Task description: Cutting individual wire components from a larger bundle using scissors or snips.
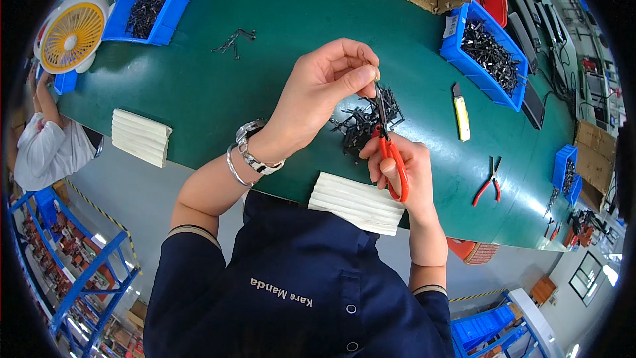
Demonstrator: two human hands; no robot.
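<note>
My right hand (407,162) is wrapped round the red handles of a pair of scissors (392,159), whose dark blades point away from me. At the blade tips, my left hand (334,86) pinches with thumb and forefinger; a small dark piece seems to be between them, too small to name. Beneath both hands a loose pile of small black parts (361,126) lies on the green tabletop (265,86). A wristwatch (248,139) and a bangle are on my left wrist.
Blue bins of black parts stand at the far left (149,10) and far right (487,56). A yellow utility knife (461,113) and red-handled pliers (490,182) lie right. White ribbed pads (358,202) line the near edge. A fan (71,36) and another person (53,146) are left.
</note>
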